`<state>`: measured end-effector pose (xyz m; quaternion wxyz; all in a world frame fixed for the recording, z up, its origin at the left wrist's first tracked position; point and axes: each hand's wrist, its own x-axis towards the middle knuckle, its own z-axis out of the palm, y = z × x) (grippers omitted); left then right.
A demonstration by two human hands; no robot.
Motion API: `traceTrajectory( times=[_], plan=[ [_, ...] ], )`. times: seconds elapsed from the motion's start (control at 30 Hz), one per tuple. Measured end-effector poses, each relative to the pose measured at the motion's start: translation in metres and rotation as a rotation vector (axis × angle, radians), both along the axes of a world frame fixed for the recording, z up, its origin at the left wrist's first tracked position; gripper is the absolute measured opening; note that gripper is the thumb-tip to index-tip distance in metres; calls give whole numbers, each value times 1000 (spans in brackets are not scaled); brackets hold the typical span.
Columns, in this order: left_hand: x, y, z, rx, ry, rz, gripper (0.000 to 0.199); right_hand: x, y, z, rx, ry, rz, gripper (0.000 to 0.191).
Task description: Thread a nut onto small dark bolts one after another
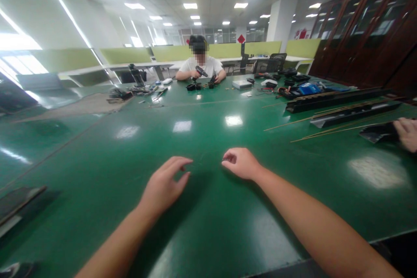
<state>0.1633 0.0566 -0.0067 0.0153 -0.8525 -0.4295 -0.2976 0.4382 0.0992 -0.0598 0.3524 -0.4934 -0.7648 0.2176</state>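
My left hand [166, 184] hovers over the green tabletop [202, 230], its thumb and fingers apart with nothing visible between them. To its right, my right hand [241, 163] is closed in a pinch, fingers curled toward the thumb. A tiny dark bit shows at its fingertips, too small to name. A gap of green surface separates the two hands.
Across the table a person [201, 67] holds a power drill [201, 71]. Another person's hand [407, 132] rests on a black channel piece [378, 132] at right. Long thin rods [312, 117] and black metal channels [335, 99] lie nearby. A flat dark object [19, 204] sits at left.
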Motion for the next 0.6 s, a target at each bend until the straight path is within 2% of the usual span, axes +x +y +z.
traceTrajectory(
  times=[0.1,0.17,0.3,0.4,0.47,0.6],
  plan=[
    [48,23,-15,-37,160,-162,39,-1,-2,1,26,29,98,15],
    [71,31,-21,-26,214,-234,37,-2,-3,0,30,38,165,15],
    [89,37,-26,-12,227,-257,21,-2,-1,-1,18,17,163,24],
    [84,38,-24,-40,223,-212,15,-2,-1,-1,-32,50,189,22],
    [71,35,-21,-61,181,-138,14,-1,-2,0,-66,70,217,22],
    [16,15,-6,-98,12,99,31,0,-5,4,-76,46,211,25]
  ],
)
